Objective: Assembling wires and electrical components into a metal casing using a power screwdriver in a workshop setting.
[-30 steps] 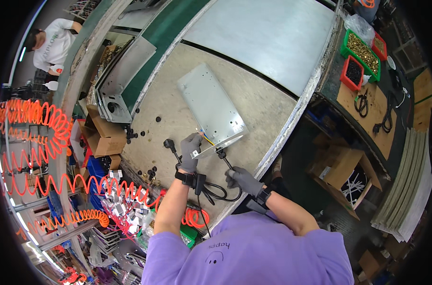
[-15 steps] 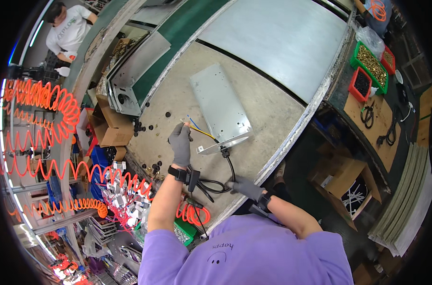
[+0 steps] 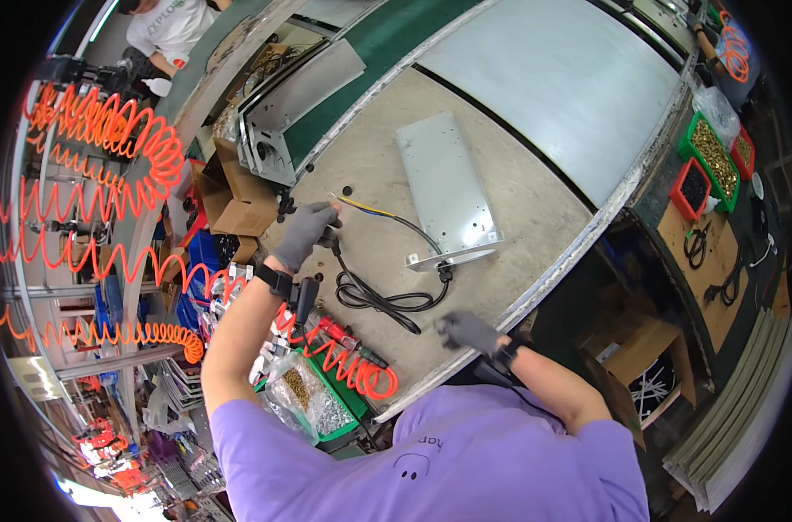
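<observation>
A grey sheet-metal bracket [image 3: 445, 178] lies on the worktable, its short bent flange [image 3: 465, 257] toward me. A black power cord [image 3: 374, 300] passes through the flange at a black fitting [image 3: 445, 273]. Its stripped end, with yellow and blue wires [image 3: 370, 209], stretches left across the table. My left hand [image 3: 307, 235], in a grey glove, is closed with its fingertips at the wire ends; the cord's loops lie just below it. My right hand [image 3: 468, 333], also gloved, is slightly blurred near the front edge, fingers loosely bent and apart, touching nothing visible.
A red hand tool [image 3: 348, 335] with an orange coiled hose lies near a green bin [image 3: 335, 409] of small parts. Cardboard boxes [image 3: 239, 196] stand left. Bins of fasteners [image 3: 713, 161] and scissors [image 3: 695, 248] are on the right-hand bench. Another person [image 3: 170, 35] is at far left.
My left hand has moved left away from the bracket, and more cord has come through the flange. My right hand has come off the cord. The whole view has shifted.
</observation>
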